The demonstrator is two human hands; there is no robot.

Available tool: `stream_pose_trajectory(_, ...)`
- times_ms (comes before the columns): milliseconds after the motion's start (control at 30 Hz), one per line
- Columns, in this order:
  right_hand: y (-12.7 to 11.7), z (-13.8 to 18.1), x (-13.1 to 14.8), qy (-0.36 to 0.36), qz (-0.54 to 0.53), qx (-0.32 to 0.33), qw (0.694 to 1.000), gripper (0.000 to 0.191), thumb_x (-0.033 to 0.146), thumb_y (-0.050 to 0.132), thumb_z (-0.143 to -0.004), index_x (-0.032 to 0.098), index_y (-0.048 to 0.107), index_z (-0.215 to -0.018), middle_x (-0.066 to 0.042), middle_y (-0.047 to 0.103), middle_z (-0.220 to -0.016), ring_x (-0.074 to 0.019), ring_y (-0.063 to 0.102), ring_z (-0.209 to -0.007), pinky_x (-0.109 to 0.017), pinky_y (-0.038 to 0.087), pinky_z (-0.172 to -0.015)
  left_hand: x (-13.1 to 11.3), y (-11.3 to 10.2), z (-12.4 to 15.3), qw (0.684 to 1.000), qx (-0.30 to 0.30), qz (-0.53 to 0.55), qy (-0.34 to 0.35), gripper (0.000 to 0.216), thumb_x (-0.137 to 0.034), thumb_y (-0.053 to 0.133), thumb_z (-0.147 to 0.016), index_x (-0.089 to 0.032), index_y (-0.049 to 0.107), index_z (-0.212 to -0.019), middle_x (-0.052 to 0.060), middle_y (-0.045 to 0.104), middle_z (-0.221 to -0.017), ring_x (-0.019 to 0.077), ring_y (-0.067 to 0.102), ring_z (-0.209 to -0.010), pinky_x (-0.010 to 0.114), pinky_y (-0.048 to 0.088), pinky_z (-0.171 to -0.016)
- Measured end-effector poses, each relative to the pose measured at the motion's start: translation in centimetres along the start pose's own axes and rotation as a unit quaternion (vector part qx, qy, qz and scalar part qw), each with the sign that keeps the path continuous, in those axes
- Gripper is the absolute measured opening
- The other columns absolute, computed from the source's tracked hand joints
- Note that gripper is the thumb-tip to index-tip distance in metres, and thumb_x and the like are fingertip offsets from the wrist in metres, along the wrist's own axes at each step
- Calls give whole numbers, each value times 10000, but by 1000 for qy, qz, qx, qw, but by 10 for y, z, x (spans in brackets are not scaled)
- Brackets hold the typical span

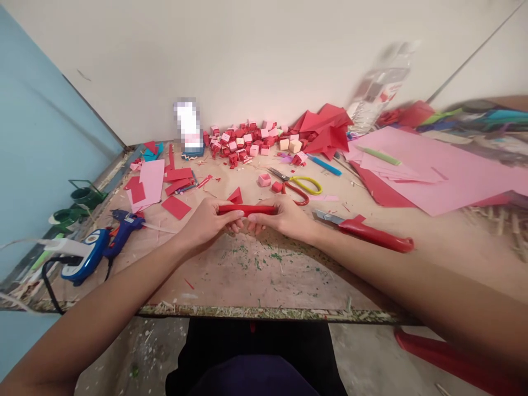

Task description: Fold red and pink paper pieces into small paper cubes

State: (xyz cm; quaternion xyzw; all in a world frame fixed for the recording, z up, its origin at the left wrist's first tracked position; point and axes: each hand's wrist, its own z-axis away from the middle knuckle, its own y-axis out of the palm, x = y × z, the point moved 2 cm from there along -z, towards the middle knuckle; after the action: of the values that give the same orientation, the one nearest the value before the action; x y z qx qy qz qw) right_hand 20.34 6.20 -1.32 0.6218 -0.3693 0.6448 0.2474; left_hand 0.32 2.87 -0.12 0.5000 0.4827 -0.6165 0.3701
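Observation:
Between my two hands, low over the table, is a narrow folded strip of red paper (247, 209). My left hand (216, 220) pinches its left end, thumb in front. The right end is pinched by my right hand (278, 220) in the same way. Just behind the strip lies a small red paper piece (235, 196). Scissors (299, 184) with one yellow and one red handle rest beyond my right hand, near a small pink paper box (264, 180). A red-handled utility knife (367, 231) lies beside my right forearm.
Many small red and pink paper boxes (243, 140) are heaped against the wall, beside a phone (187, 124). Pink paper sheets (437, 170) and a water bottle (377, 91) are at right. A blue glue gun (126, 231) and power strip (88, 256) sit at left.

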Motion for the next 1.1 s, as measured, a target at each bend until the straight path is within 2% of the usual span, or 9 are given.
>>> stream_pose_trajectory(167, 1, -1, 1, -15, -11, 13, 1000, 277, 373, 728, -916, 143, 774, -768, -60, 784, -736, -166, 727, -613, -292, 612, -615, -2, 0, -1, 1000, 5, 19, -20, 201, -247, 718, -892, -127, 786, -745, 60, 767, -685, 135, 703, -585, 225, 584, -587)
stream_pose_trajectory(300, 1, -3, 0, -23, -4, 11, 1000, 330, 373, 713, -924, 146, 732, -685, -40, 736, -635, -147, 677, -537, -265, 559, -547, 3, -2, -3, 999, 5, 34, -23, 260, -293, 725, -891, -125, 763, -698, 67, 751, -651, 142, 696, -553, 237, 587, -558)
stream_pose_trajectory(433, 1, -3, 2, -3, 6, 27, 1000, 345, 388, 706, -927, 141, 740, -688, -55, 748, -642, -153, 683, -533, -262, 548, -536, 7, -2, -4, 999, 14, 46, -24, 291, -353, 747, -876, -118, 768, -706, 74, 739, -627, 151, 681, -529, 266, 598, -552)
stream_pose_trajectory(600, -2, -2, 2, 7, 9, 19, 1000, 269, 358, 696, -932, 148, 767, -780, -28, 726, -613, -137, 654, -502, -250, 524, -511, 8, -6, -3, 998, -18, 54, 15, 239, -377, 771, -870, -148, 809, -927, 57, 787, -787, 141, 703, -636, 240, 590, -609)
stream_pose_trajectory(700, -3, -3, -2, 12, -11, 26, 1000, 301, 408, 710, -927, 129, 791, -846, -41, 728, -615, -130, 618, -468, -256, 506, -485, 9, -10, -4, 997, -41, 60, 32, 218, -347, 780, -867, -153, 811, -960, 25, 751, -710, 134, 685, -612, 227, 574, -585)
stream_pose_trajectory(833, -5, -3, -3, -7, -55, -15, 998, 351, 451, 716, -924, 113, 795, -869, -77, 770, -725, -126, 628, -486, -265, 516, -506, 10, -9, -5, 995, -45, 83, 18, 296, -365, 791, -848, -145, 808, -1045, 24, 731, -675, 146, 666, -543, 248, 561, -502)
stream_pose_trajectory(933, -6, -2, -3, -15, -67, -35, 997, 325, 410, 728, -913, 109, 811, -1004, -70, 782, -747, -125, 636, -482, -266, 520, -519, 12, -6, -5, 993, -52, 107, -1, 381, -404, 802, -827, -140, 798, -1102, 26, 724, -670, 140, 633, -496, 247, 532, -439)
stream_pose_trajectory(1100, -6, -1, -4, -22, -100, -45, 994, 368, 359, 744, -897, 110, 804, -1161, -65, 788, -733, -126, 639, -473, -262, 516, -514, 14, -3, -4, 989, -61, 131, -19, 409, -449, 831, -797, -139, 801, -1062, 28, 730, -684, 114, 630, -489, 216, 520, -459)
